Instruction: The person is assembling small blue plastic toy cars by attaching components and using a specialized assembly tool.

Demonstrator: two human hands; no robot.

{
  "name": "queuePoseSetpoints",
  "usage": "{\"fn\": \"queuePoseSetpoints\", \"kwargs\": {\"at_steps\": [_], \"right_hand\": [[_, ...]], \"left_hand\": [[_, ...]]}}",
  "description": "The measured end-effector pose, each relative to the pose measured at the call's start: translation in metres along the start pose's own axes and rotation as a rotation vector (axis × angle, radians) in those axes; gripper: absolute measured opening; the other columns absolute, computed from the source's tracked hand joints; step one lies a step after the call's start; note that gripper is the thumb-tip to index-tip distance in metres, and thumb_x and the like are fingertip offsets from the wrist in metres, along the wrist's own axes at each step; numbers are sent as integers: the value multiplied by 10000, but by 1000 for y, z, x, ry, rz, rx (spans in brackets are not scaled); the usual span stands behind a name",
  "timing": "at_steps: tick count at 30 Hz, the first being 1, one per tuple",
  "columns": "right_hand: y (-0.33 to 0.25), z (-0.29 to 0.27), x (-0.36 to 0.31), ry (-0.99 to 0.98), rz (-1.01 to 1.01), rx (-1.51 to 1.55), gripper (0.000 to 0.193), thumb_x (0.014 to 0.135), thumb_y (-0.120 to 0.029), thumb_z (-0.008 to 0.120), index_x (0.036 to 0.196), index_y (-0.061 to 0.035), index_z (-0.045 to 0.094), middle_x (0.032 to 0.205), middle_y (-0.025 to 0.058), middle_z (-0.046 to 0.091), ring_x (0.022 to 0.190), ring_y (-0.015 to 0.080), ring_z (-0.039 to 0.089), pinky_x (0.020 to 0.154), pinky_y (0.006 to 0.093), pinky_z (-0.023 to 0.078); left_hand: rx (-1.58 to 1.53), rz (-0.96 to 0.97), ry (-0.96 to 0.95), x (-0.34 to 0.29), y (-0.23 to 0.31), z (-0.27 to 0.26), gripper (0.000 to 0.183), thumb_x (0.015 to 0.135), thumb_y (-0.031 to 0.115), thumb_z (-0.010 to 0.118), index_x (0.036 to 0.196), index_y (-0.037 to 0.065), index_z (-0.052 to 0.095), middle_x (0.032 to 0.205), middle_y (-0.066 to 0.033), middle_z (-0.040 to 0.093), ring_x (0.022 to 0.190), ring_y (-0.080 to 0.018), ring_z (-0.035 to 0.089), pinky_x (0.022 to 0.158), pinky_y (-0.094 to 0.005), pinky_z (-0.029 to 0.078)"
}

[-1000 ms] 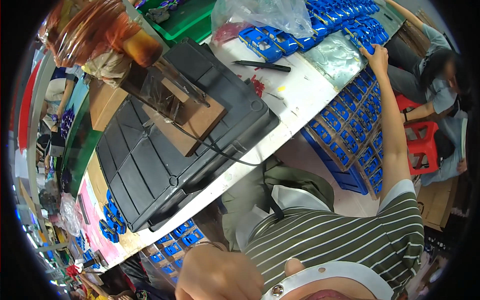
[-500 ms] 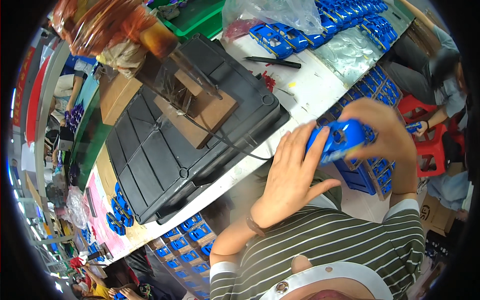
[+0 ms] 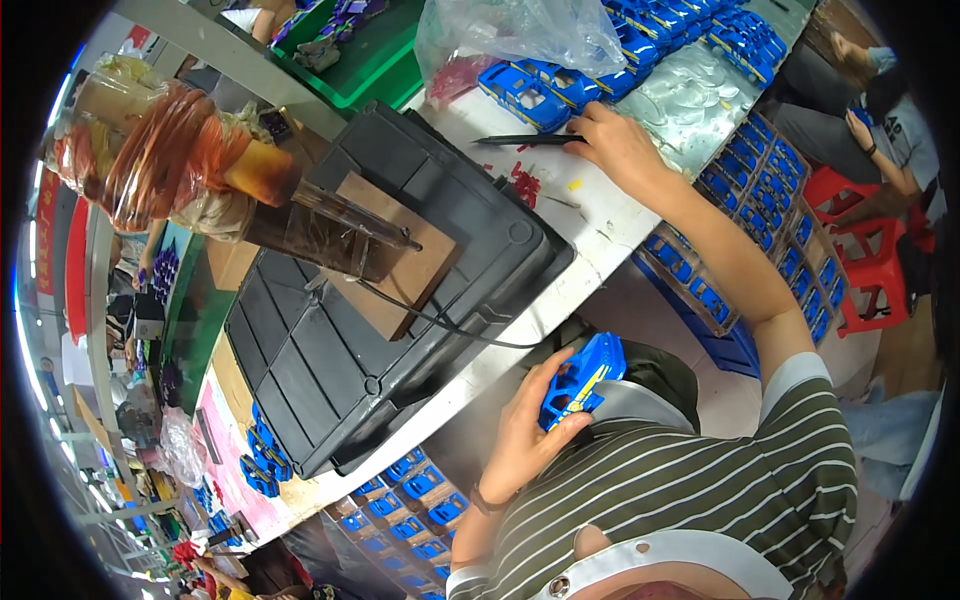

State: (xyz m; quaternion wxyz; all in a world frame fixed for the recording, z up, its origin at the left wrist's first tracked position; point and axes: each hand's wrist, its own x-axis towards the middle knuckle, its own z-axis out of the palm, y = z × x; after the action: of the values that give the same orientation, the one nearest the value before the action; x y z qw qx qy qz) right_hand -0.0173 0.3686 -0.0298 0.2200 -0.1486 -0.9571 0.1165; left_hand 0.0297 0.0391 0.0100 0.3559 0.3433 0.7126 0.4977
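In front of my chest, my left hand (image 3: 528, 420) grips a blue toy car body (image 3: 585, 380) with yellow markings and open windows, tilted with one end up. My right arm reaches across to the white table, where the fingers of my right hand (image 3: 622, 145) close on one end of a slim, black, pen-like tool (image 3: 520, 140) lying there. Just beyond that hand are blue car bodies (image 3: 525, 95) in a row, partly under a clear plastic bag (image 3: 510, 40).
A black lidded crate (image 3: 330, 350) bears a wooden block (image 3: 400, 300) and a tape-wrapped device (image 3: 180, 150) with a cable. Divided trays of blue car bodies (image 3: 770, 190) stand right of the table, others (image 3: 405, 515) below it. Red stools (image 3: 868, 270) and a seated person are at right.
My right hand has let go of the car body and moved up and away to the black tool. My left hand has drawn the car body down towards my chest.
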Motion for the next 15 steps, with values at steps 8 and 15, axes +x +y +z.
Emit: {"fn": "queuePoseSetpoints", "kwargs": {"at_steps": [8,15], "right_hand": [[-22,-41,-21,106,-3,365,219,789,-192,686,847,2,603,792,122,572,719,294,585,650,375,474],[-48,-7,29,90,-4,89,238,760,-201,707,822,-3,590,817,160,594,780,353,598,693,430,479]], "left_hand": [[-76,-34,-10,2,-2,3,677,722,115,694,1340,43,428,1225,-143,554,1114,-235,547,939,-346,423],[-50,0,-56,8,1,6,700,756,272,726,1341,42,418,1215,-146,548,1122,-242,544,957,-348,406]]}}
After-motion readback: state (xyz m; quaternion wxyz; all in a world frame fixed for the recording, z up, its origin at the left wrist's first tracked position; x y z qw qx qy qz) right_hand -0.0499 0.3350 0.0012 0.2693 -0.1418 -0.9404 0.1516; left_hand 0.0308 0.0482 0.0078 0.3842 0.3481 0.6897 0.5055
